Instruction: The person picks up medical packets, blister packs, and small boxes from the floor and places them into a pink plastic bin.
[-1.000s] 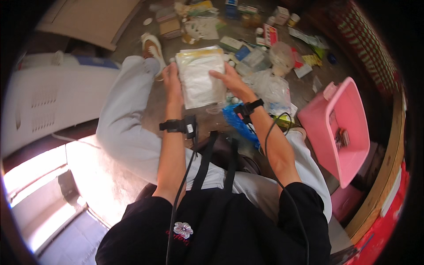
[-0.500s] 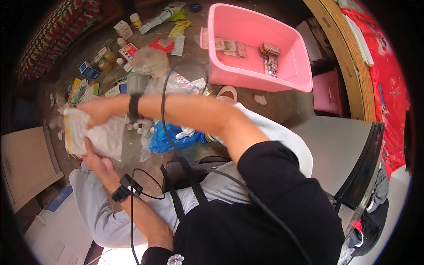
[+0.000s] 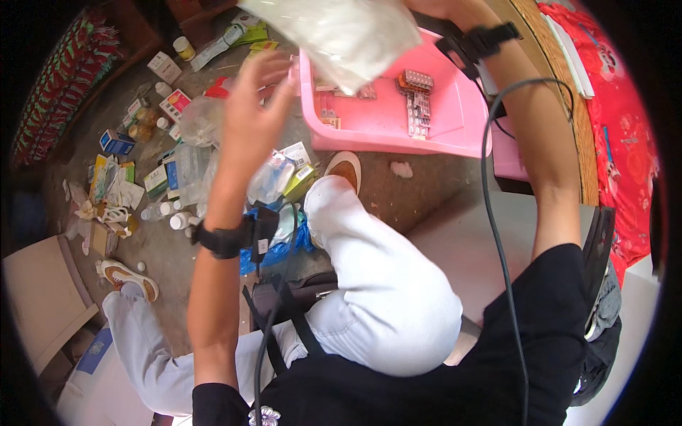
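A white, flat plastic bag hangs over the far left part of the pink tub. My right hand grips the bag's right corner at the top edge of the view, and part of that hand is cut off. Left of the bag, my left hand is raised with its fingers apart and nothing in it. It is slightly blurred. Several blister packs of pills lie in the tub, and the bag hides part of its inside.
Medicine boxes, bottles and bags litter the floor at left, including a blue box and a white bottle. A blue plastic bag lies by my knee. A grey-topped cabinet stands at right. Cables run from both wrists.
The white bag has gone from the far-left floor area to above the pink tub, carried in my right hand. My left hand has let go of it and moved up and right.
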Demonstrator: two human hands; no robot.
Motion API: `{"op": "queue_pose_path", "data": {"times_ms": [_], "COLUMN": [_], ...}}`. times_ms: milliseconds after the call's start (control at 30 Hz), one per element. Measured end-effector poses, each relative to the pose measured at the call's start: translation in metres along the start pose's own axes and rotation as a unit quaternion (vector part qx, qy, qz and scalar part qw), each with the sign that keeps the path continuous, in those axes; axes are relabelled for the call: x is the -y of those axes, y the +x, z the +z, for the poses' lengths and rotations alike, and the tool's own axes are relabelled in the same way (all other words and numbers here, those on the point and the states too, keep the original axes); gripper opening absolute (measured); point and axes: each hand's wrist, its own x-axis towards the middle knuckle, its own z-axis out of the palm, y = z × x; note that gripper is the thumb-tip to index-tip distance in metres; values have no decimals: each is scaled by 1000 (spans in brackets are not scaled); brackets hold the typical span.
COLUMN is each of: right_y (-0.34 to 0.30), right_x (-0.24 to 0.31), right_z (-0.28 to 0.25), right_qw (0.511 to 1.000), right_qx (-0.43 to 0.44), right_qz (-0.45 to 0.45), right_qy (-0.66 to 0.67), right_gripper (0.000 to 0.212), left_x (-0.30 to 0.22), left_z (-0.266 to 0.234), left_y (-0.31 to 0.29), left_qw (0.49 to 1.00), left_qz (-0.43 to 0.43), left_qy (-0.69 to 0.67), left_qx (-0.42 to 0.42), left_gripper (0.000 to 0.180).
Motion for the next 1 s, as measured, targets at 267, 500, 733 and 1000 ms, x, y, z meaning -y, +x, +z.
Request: {"op": "queue_pose_path", "data": {"times_ms": [267,500,733,1000], "right_y": [-90,-111,-82,-57], "right_x": [-223,-275,-265,-360], "right_z": [-50,-21,-36,-2], "right_qw": [922,919,903,850], "right_qx": [-164,-187,78,224], "right_qz": [336,347,314,365], "right_qy": [-97,5,-282,-306], "right_gripper": [52,59,80,90], "left_x": [46,43,43,42], "left_z": [58,55,59,64], "left_y": [-30,-30,-30,-31], "left_qw": [928,915,912,912], "left_qz": [136,116,103,96], "left_qy": [301,334,348,347], "left_qx": [170,194,192,194], "left_gripper": [14,12,14,16]}}
